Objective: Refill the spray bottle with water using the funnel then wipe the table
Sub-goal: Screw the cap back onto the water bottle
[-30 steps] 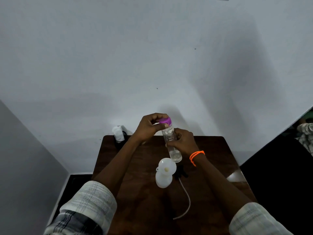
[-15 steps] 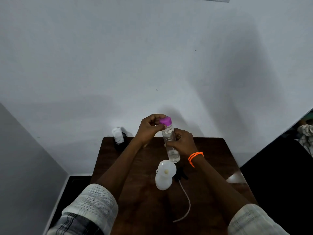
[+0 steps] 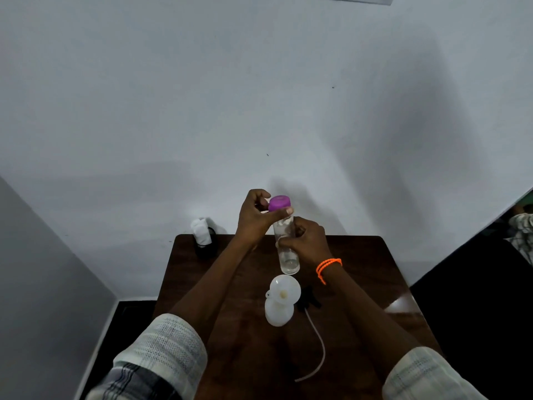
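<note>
1. Your right hand (image 3: pixel 307 241) wraps its fingers around the clear water bottle (image 3: pixel 286 246) in the middle of the frame, held up above the brown table (image 3: pixel 360 272).
2. Your left hand (image 3: pixel 255 216) pinches the purple cap (image 3: pixel 279 202) on top of it.
3. Just below the bottle, the white funnel (image 3: pixel 284 290) sits in the white spray bottle (image 3: pixel 278 313) on the table.
4. The black sprayer top (image 3: pixel 310 298) lies right beside it.
5. A white cloth (image 3: pixel 201 235) sits at the table's upper left corner.
</note>
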`<move>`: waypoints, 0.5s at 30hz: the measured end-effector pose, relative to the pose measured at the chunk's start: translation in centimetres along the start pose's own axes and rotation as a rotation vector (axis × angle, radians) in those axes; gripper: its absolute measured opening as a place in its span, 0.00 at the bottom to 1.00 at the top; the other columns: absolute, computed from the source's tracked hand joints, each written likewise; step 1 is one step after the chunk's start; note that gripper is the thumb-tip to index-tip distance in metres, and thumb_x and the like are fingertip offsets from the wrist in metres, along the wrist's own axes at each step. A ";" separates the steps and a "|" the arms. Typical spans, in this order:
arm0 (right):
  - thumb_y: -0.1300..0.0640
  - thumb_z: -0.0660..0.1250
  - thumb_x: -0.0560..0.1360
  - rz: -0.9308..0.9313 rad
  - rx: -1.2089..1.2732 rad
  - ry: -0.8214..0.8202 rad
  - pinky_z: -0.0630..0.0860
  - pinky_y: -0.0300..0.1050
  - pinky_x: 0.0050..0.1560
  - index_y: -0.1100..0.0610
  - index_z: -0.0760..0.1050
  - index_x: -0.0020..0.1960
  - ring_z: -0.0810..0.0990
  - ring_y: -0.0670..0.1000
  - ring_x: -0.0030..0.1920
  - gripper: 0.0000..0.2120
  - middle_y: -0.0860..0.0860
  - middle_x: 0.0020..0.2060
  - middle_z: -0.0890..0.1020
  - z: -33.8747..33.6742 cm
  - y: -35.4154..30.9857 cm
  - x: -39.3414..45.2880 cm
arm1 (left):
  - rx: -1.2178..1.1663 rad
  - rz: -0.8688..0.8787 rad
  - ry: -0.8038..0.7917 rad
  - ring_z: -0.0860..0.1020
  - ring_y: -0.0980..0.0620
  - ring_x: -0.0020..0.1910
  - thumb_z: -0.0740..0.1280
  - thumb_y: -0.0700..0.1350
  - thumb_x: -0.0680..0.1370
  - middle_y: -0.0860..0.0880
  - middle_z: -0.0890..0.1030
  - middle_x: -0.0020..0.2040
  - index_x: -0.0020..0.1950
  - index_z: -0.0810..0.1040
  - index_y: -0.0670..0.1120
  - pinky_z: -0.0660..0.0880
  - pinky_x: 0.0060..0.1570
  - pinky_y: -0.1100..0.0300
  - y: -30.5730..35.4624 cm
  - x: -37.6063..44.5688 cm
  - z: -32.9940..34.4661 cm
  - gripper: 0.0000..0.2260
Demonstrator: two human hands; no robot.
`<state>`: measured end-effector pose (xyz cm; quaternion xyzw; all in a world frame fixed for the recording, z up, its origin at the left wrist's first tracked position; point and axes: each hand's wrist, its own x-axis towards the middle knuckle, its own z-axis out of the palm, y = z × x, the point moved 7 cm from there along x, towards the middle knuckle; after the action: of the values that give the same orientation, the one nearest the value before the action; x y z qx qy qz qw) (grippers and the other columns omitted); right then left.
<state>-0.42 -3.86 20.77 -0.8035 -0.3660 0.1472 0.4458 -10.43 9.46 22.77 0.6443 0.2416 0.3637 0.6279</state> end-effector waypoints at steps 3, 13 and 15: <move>0.48 0.79 0.55 -0.009 0.005 0.011 0.81 0.52 0.42 0.52 0.81 0.40 0.83 0.48 0.38 0.17 0.48 0.36 0.85 -0.2 -0.3 0.2 | -0.102 -0.029 0.016 0.81 0.55 0.43 0.83 0.42 0.65 0.51 0.80 0.43 0.56 0.77 0.44 0.78 0.45 0.61 -0.1 0.1 -0.3 0.24; 0.50 0.80 0.57 0.007 0.019 0.030 0.82 0.49 0.43 0.53 0.81 0.42 0.83 0.48 0.39 0.16 0.48 0.37 0.85 -0.7 -0.2 0.6 | -0.289 -0.121 -0.013 0.81 0.42 0.55 0.71 0.38 0.77 0.43 0.83 0.51 0.55 0.81 0.43 0.78 0.61 0.44 -1.0 0.4 -0.1 0.08; 0.53 0.80 0.58 0.007 0.016 0.041 0.82 0.49 0.43 0.54 0.81 0.42 0.83 0.48 0.39 0.15 0.48 0.37 0.85 -0.9 -0.3 0.6 | -0.306 -0.127 -0.019 0.81 0.44 0.56 0.66 0.39 0.81 0.40 0.83 0.54 0.55 0.82 0.40 0.77 0.63 0.45 -0.7 0.3 0.4 0.06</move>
<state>0.29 -3.86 21.58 -0.8040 -0.3527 0.1351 0.4593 -9.80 9.51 22.15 0.5279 0.2177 0.3499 0.7426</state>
